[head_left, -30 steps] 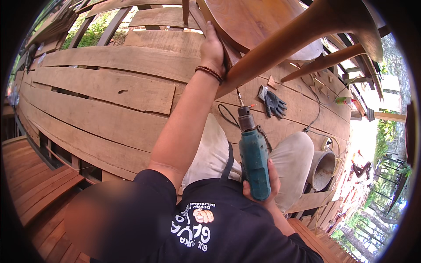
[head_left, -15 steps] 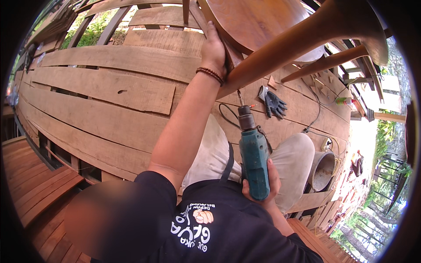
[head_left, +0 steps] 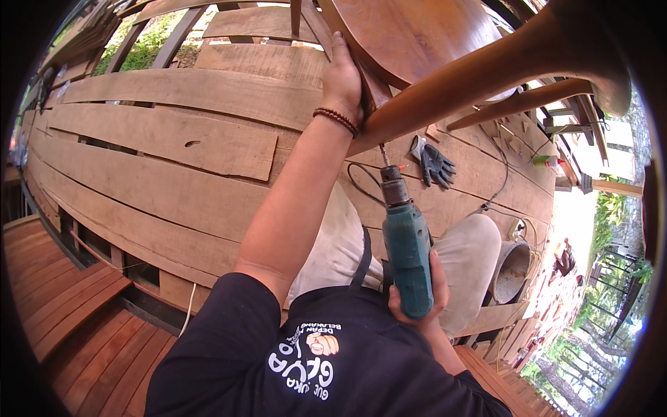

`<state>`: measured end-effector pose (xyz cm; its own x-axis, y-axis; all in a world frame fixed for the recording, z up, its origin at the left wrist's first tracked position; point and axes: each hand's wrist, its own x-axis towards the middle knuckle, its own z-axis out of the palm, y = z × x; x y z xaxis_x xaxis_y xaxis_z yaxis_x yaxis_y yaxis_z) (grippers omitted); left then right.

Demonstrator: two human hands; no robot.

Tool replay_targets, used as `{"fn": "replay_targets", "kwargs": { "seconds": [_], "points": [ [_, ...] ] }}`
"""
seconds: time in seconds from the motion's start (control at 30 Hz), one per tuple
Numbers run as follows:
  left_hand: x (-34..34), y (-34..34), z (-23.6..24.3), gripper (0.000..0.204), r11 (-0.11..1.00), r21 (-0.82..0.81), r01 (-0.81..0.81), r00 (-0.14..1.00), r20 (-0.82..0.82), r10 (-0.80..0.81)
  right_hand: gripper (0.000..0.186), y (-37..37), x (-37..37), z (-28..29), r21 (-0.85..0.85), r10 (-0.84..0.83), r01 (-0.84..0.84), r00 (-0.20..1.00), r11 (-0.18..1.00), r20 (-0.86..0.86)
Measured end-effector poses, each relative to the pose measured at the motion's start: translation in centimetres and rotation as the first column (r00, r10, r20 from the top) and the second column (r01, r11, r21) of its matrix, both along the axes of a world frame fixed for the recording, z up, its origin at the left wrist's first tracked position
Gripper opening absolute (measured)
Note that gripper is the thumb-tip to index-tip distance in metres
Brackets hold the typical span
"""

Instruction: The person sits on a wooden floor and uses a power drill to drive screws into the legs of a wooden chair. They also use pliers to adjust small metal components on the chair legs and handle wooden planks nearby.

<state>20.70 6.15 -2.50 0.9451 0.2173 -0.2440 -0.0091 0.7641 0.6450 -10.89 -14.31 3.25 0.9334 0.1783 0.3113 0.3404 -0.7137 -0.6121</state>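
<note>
Over at the top centre, the left hand (head_left: 342, 87) clasps the wooden chair (head_left: 410, 35), its fingers mostly hidden from me. Right of centre, the right hand (head_left: 439, 286) grips a teal drill (head_left: 408, 247), bit (head_left: 385, 156) pointing up toward the chair's leg (head_left: 451, 97). A glove (head_left: 436, 167) lies just beside.

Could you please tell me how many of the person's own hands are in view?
2: the left hand is against the brown wooden chair, and the right hand holds the teal drill, which hides part of it.
</note>
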Motion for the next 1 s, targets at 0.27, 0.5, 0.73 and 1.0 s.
{"fn": "replay_targets", "kwargs": {
  "seconds": [0.27, 0.5, 0.73, 1.0],
  "points": [
    [-0.2, -0.2, 0.2, 0.08, 1.0, -0.022, -0.009, 1.0, 0.019, 0.009, 0.086, 0.2, 0.8, 0.1, -0.088, 0.063, -0.052, 0.99, 0.995, 0.126],
    [-0.2, 0.1, 0.1, 0.079, 0.999, 0.043, 0.008, 1.0, -0.006, -0.008, 0.085, -0.1, 1.0, 0.2, -0.067, 0.081, -0.075, 0.993, 0.995, 0.09],
    [-0.2, 0.0, 0.2, 0.081, 0.998, 0.065, -0.017, 1.0, -0.006, 0.018, 0.082, 0.4, 2.3, 0.6, -0.105, 0.106, -0.092, 0.984, 0.99, 0.144],
    [-0.6, 0.2, 0.5, 0.083, 0.997, 0.074, 0.005, 0.999, -0.035, -0.003, 0.084, 0.1, 2.1, 0.2, -0.099, 0.087, -0.079, 0.992, 0.992, 0.086]
  ]
}}
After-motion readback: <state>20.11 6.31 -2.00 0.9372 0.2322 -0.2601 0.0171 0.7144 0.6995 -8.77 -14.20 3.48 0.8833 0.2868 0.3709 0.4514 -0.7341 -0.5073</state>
